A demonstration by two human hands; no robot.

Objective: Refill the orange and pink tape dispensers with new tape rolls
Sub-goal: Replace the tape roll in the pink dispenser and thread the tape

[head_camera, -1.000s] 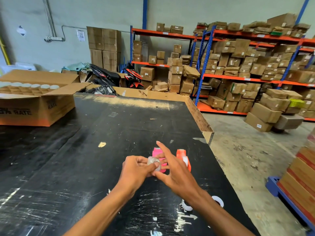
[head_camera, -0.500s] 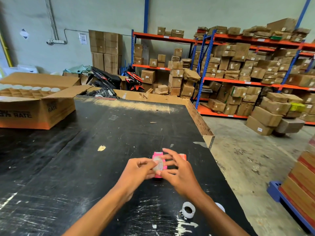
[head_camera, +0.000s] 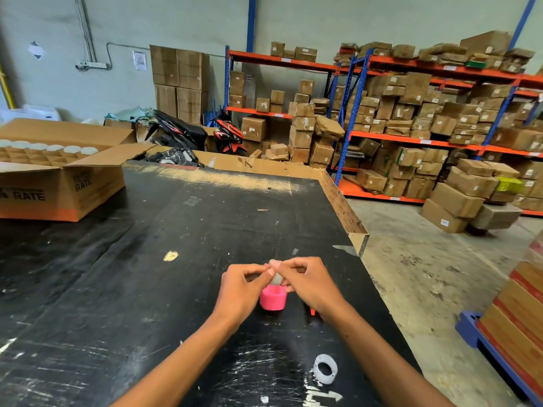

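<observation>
- Black table (head_camera: 123, 289) takes up most of the view; its right edge runs diagonally from the cardboard-lined far corner toward the near right, bare concrete floor (head_camera: 426, 274) beyond it.
- Wide bare tabletop left of and beyond the hands; scuffed and scratched, small yellow scrap (head_camera: 170, 255) well to the left of the hands.
- Open cardboard box (head_camera: 61, 186) sits on the far left of the table, well apart from the work spot.
- Stacked boxes on a blue pallet (head_camera: 482, 336) stand close to the table's near right side, narrow floor gap between.
- Both forearms reach in from the bottom edge and converge near the table's right side.
- Left hand (head_camera: 241, 292) and right hand (head_camera: 311, 284) meet fingertip to fingertip, pinching a small clear tape roll (head_camera: 276, 278) between them.
- Both hands closed on the roll in a thumb-and-finger pinch; other fingers curled.
- Pink tape dispenser (head_camera: 272, 299) stands on the table directly under the roll, between the two hands; cannot tell if the roll touches it.
- Orange tape dispenser (head_camera: 312, 311) mostly hidden under the right wrist, only a sliver shows.
- White tape core (head_camera: 324, 369) lies on the table near the right forearm.
</observation>
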